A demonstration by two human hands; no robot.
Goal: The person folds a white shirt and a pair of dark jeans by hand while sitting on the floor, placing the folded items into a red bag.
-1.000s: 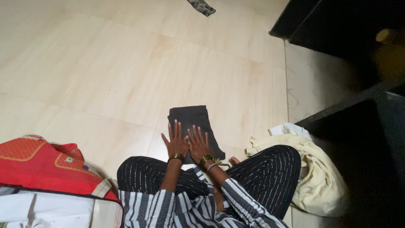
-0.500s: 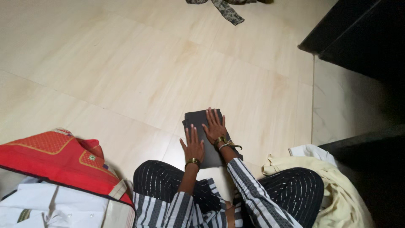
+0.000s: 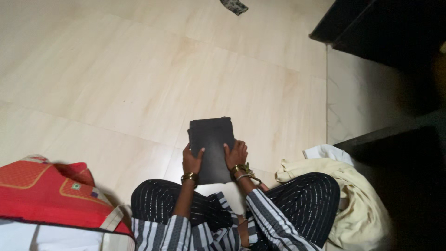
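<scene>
underfoot, pale tiled floor (image 3: 116,83), dim room

A red embroidered cloth (image 3: 44,193) lay at the lower left over a white fabric (image 3: 60,237). A cream garment (image 3: 357,200) was heaped at the right beside dark furniture (image 3: 385,28). A patterned scrap of cloth (image 3: 233,6) lay far off on the pale tiled floor (image 3: 116,79).

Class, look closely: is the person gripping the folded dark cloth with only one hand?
No, the left hand and right hand each grip a side of the folded dark cloth.
</scene>
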